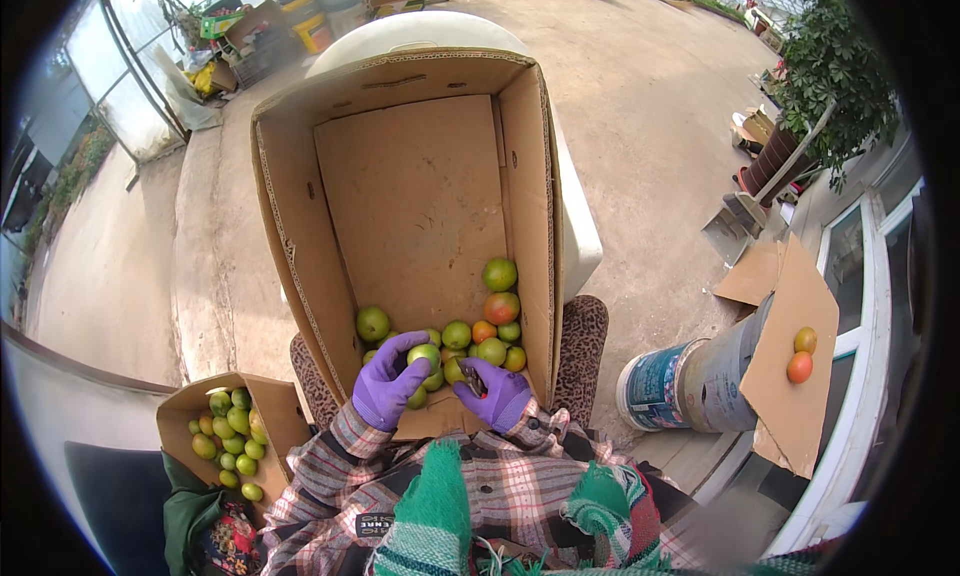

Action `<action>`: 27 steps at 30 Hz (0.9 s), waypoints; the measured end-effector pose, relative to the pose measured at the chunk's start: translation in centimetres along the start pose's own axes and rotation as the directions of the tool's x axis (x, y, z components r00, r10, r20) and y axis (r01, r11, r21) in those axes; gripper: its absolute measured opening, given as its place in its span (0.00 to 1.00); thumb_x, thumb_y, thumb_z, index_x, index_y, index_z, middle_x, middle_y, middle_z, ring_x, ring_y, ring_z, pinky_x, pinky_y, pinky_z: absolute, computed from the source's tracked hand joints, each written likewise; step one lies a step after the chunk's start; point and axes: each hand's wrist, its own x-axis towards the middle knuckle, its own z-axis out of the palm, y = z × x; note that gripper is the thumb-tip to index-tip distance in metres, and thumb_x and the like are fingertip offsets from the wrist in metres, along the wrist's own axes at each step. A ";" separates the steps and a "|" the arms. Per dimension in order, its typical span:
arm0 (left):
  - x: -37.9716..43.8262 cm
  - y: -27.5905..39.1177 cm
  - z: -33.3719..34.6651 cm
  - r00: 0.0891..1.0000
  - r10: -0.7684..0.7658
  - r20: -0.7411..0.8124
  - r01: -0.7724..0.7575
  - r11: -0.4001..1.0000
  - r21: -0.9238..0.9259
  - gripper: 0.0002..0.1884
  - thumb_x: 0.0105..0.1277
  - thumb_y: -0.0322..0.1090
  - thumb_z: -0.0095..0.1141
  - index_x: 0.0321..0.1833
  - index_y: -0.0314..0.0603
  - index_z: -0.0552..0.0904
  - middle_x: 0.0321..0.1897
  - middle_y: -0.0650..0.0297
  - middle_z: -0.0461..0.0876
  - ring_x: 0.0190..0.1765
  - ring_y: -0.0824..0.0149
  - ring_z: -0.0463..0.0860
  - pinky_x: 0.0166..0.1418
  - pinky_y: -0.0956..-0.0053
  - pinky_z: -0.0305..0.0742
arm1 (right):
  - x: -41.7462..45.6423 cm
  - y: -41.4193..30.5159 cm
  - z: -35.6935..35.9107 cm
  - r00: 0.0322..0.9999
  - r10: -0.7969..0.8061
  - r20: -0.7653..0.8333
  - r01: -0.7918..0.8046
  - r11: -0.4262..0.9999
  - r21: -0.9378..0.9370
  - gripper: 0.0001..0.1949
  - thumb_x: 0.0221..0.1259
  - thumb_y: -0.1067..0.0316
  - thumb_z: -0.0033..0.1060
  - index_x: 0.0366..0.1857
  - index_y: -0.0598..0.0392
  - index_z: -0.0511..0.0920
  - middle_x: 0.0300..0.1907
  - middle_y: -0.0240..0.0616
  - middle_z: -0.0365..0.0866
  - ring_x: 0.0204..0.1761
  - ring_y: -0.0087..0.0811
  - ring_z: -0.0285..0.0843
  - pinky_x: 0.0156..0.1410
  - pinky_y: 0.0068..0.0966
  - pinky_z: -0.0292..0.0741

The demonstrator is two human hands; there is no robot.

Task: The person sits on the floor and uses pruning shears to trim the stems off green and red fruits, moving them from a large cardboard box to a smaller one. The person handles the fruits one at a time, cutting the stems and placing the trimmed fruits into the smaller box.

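Observation:
My left hand (390,381), in a purple glove, holds a green tomato (424,357) between thumb and fingers over the near end of a large cardboard box (420,156). Just right of it, my right hand (491,396), gloved the same way, is closed around small dark-bladed snips (474,381) with a bit of red at the handle. Green and partly red tomatoes lie along the near end of the box, among them a large green one (373,324) at the left and a reddish one (501,308) at the right. The gloves hide some of them.
A smaller cardboard box (274,411) with green tomatoes (238,420) stands at the lower left. At right, a cardboard sheet (799,418) bearing a red tomato (799,367) and an orange-green one (805,340) rests on stacked buckets (716,377). A white plastic container (577,231) is under the large box.

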 end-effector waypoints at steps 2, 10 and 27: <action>-1.3 2.5 -0.9 0.989 0.126 -0.078 -0.122 0.991 0.055 0.23 0.73 0.31 0.61 0.69 0.34 0.73 0.56 0.61 0.82 0.58 0.71 0.80 0.65 0.75 0.74 | 0.2 0.5 -0.1 1.000 -0.003 0.025 0.000 0.993 0.118 0.23 0.65 0.55 0.69 0.58 0.56 0.79 0.34 0.41 0.84 0.33 0.35 0.83 0.41 0.31 0.79; -8.9 2.6 -17.8 0.494 0.488 -0.719 -0.257 0.872 0.415 0.21 0.78 0.35 0.56 0.69 0.34 0.72 0.59 0.59 0.78 0.58 0.69 0.78 0.63 0.76 0.74 | 0.9 3.1 0.2 0.905 0.125 0.406 -0.345 0.774 0.532 0.24 0.71 0.61 0.63 0.65 0.62 0.74 0.36 0.32 0.83 0.36 0.21 0.80 0.46 0.21 0.79; -9.2 -8.6 -30.1 0.331 0.338 -0.881 0.759 0.459 0.461 0.25 0.69 0.32 0.60 0.67 0.29 0.74 0.63 0.46 0.76 0.67 0.52 0.75 0.73 0.62 0.69 | 1.6 3.7 -0.7 0.842 0.246 0.480 -0.520 0.606 0.602 0.25 0.75 0.58 0.59 0.69 0.59 0.72 0.42 0.35 0.84 0.39 0.22 0.82 0.49 0.23 0.79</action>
